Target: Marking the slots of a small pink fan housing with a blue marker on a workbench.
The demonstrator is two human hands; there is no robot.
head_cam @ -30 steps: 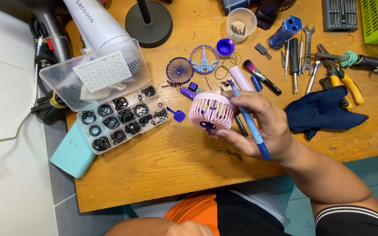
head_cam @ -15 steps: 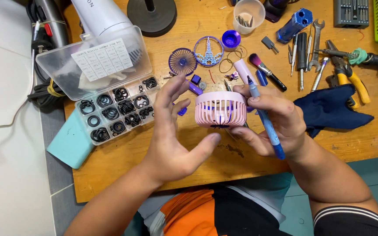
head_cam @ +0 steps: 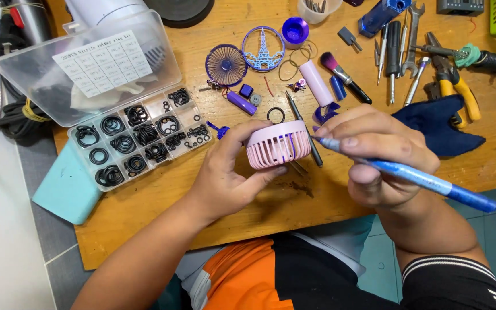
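Observation:
My left hand grips a small round pink fan housing with slotted sides, held just above the wooden table. My right hand holds a blue pen-like tool, its tip touching the housing's right side. Close behind the housing lie a black rubber ring, a thin dark tool, a purple fan blade, a purple round grille and a pink cylinder.
An open clear plastic case of black rubber rings stands at the left. Pliers, wrenches, screwdrivers and a dark blue cloth lie at the right. A teal block sits at the table's left edge.
My left hand came up from below and closed on the pink housing. My right hand let go of the housing, shifted right, and now points the blue tool at its side.

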